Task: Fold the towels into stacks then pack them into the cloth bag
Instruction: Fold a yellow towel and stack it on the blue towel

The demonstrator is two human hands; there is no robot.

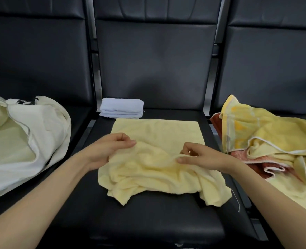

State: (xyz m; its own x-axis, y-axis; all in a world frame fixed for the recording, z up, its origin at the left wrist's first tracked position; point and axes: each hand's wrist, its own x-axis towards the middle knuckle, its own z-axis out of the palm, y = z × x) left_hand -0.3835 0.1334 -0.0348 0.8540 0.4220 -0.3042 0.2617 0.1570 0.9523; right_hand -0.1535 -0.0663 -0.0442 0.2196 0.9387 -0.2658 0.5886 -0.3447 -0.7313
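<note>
A pale yellow towel [157,169] lies rumpled on the middle black seat, its far half spread flat. My left hand [111,146] pinches the towel's bunched edge on the left. My right hand [200,156] pinches the same edge on the right. A folded white towel [121,107] sits at the back left of that seat. The cream cloth bag [41,126] lies open on the left seat, showing a pale yellow lining. A heap of unfolded yellow and red towels [274,141] lies on the right seat.
Three black padded seats [154,221] stand in a row, with tall backrests [154,65] behind. Metal gaps separate the seats. A loose thread hangs from the towel's right corner.
</note>
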